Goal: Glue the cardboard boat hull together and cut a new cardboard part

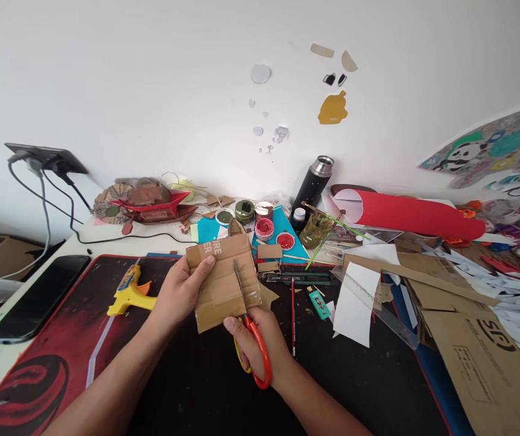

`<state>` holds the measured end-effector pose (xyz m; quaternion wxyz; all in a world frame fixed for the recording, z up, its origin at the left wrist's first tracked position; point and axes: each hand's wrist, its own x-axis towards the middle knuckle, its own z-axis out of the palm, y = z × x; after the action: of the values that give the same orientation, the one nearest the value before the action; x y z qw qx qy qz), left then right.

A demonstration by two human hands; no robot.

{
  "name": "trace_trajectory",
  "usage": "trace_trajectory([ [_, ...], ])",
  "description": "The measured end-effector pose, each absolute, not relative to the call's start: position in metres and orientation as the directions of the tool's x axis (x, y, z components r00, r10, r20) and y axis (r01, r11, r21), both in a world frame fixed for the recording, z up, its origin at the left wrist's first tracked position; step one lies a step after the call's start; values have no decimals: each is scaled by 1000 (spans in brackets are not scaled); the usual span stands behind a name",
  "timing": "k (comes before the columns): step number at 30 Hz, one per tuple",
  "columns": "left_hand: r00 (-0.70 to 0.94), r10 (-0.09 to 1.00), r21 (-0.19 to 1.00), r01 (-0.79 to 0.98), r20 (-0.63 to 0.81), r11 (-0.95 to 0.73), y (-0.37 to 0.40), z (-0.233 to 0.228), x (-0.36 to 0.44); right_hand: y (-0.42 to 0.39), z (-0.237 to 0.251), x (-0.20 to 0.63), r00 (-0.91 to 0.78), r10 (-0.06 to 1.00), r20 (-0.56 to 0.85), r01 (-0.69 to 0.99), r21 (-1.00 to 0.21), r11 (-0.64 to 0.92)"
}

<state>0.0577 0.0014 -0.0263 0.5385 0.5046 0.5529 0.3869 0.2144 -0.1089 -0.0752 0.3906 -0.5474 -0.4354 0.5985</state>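
Note:
A brown piece of corrugated cardboard [219,284] with white lettering is held up over the dark mat. My left hand [180,290] is closed on its left edge, thumb on top. My right hand [262,342] grips a pair of scissors [263,363] with red and yellow handles. One scissor blade lies across the front face of the cardboard, pointing up and away; the other blade is hidden. The fingers of my right hand are partly behind the cardboard's lower right corner.
Left lie a yellow glue gun [130,293] and a phone [39,297]. Paint jars [264,229], a black thermos [312,184] and a brush jar [317,230] stand behind. A red pencil [293,315], teal box [318,303], white paper [355,303] and cardboard sheets [478,357] lie right.

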Motion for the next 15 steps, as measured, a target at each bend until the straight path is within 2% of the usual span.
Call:
trace_trajectory([
  [9,86,974,978,43,-207,204,2,-30,54,-105,-73,222,-154,951,-267,-19,-962,-273],
  [15,-32,982,981,-68,-184,181,7,-31,56,-104,-78,225,-194,943,-271,-79,-954,-290],
])
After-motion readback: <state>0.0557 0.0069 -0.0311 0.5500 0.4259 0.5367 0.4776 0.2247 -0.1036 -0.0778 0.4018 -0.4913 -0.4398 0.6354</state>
